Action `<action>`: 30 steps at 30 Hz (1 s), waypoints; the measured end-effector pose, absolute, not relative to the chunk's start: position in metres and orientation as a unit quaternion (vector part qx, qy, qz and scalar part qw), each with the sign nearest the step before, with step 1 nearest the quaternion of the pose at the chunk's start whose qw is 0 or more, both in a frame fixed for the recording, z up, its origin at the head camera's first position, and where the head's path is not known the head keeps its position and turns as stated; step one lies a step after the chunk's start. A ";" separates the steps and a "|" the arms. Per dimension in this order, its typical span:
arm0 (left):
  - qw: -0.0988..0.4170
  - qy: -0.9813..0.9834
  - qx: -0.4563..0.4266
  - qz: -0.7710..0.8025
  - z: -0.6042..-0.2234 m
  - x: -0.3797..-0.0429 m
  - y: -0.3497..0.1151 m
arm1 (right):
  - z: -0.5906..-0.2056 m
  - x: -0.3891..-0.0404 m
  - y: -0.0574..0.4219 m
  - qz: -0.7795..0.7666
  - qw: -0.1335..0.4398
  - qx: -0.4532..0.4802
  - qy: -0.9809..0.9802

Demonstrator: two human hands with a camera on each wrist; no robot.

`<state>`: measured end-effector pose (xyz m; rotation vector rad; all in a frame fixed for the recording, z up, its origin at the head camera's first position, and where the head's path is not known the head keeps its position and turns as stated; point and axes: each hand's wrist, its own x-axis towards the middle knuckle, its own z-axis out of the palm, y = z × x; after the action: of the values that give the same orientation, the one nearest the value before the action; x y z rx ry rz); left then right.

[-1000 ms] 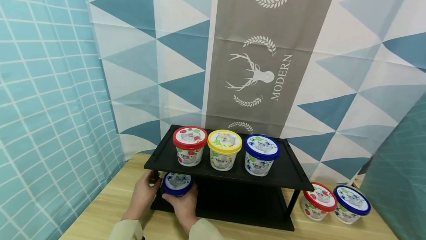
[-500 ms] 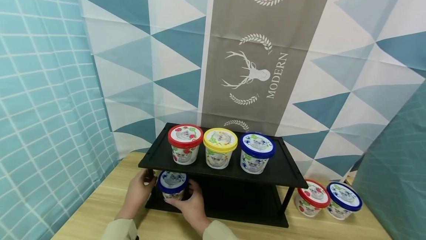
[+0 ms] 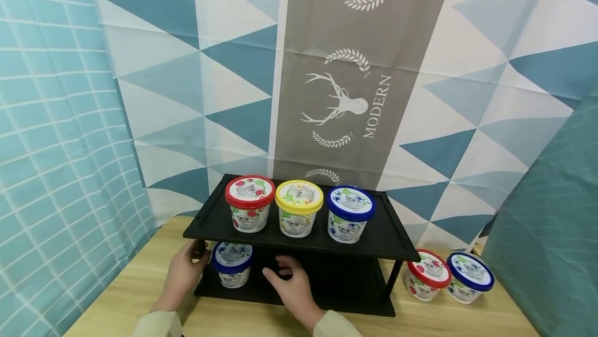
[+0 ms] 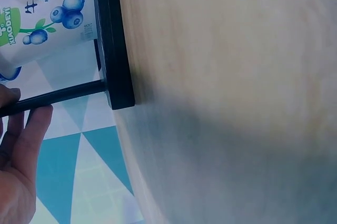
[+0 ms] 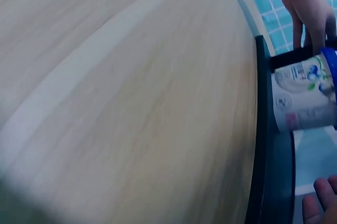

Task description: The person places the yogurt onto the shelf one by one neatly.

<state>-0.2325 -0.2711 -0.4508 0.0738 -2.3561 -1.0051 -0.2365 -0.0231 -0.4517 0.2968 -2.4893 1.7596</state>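
A two-tier black rack (image 3: 336, 287) stands on the wooden table. My left hand (image 3: 181, 277) grips its front left post (image 4: 63, 95), thumb on one side and fingers on the other. Just right of that post, a blue-lidded tub (image 3: 232, 268) with a blueberry print sits upright on the lower shelf, at its left end. My right hand (image 3: 293, 286) is apart from this tub, to its right at the lower shelf's front, with fingers loosely bent and nothing held. In the right wrist view, only fingertips (image 5: 322, 195) of that hand show, below the tub.
On the upper shelf stand a red-lidded tub (image 3: 250, 204), a yellow-lidded tub (image 3: 299, 210) and another blue-lidded tub (image 3: 349, 215). Right of the rack, one red-lidded tub (image 3: 427, 274) and one blue-lidded tub (image 3: 469, 277) stand on the table (image 3: 233, 316). Patterned cloth (image 3: 243, 67) hangs behind.
My right hand has let go of the blue-lidded tub on the lower shelf and moved off to the right. My left hand stays at the post. The head view has shifted slightly right.
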 end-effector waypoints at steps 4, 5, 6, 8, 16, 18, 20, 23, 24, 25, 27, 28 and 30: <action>0.281 -0.884 0.028 -0.372 -0.451 -0.233 -0.273 | -0.449 -0.235 -0.008 0.566 0.043 0.094 -0.818; 0.284 -0.884 0.028 -0.370 -0.452 -0.233 -0.274 | -0.448 -0.235 -0.004 0.561 0.044 0.093 -0.821; 0.285 -0.885 0.028 -0.367 -0.452 -0.233 -0.274 | -0.448 -0.235 -0.001 0.556 0.044 0.091 -0.825; 0.289 -0.885 0.026 -0.363 -0.454 -0.234 -0.274 | -0.447 -0.234 0.008 0.545 0.048 0.089 -0.833; 0.270 -0.890 0.027 -0.366 -0.454 -0.234 -0.273 | -0.442 -0.230 0.043 0.530 0.070 0.061 -0.843; 0.260 -0.892 0.029 -0.369 -0.452 -0.233 -0.273 | -0.440 -0.230 0.051 0.528 0.073 0.058 -0.844; 0.254 -0.893 0.028 -0.371 -0.451 -0.233 -0.273 | -0.439 -0.228 0.058 0.525 0.075 0.056 -0.846; 0.253 -0.894 0.026 -0.370 -0.450 -0.233 -0.274 | -0.437 -0.227 0.069 0.522 0.078 0.048 -0.848; 0.255 -0.894 0.026 -0.368 -0.450 -0.233 -0.275 | -0.437 -0.226 0.072 0.522 0.080 0.045 -0.848; 0.255 -0.894 0.025 -0.367 -0.451 -0.233 -0.275 | -0.437 -0.226 0.075 0.521 0.083 0.040 -0.849; 0.258 -0.893 0.023 -0.367 -0.452 -0.234 -0.275 | -0.437 -0.225 0.082 0.519 0.087 0.032 -0.850; 0.259 -0.893 0.022 -0.367 -0.452 -0.234 -0.275 | -0.437 -0.225 0.084 0.519 0.089 0.029 -0.850; 0.265 -0.893 0.021 -0.364 -0.453 -0.235 -0.275 | -0.437 -0.224 0.090 0.516 0.091 0.023 -0.852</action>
<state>-0.2354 -0.2747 -0.4526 0.0575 -2.4109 -0.9831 -0.2243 0.0897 -0.4368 0.0680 -2.5311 1.5327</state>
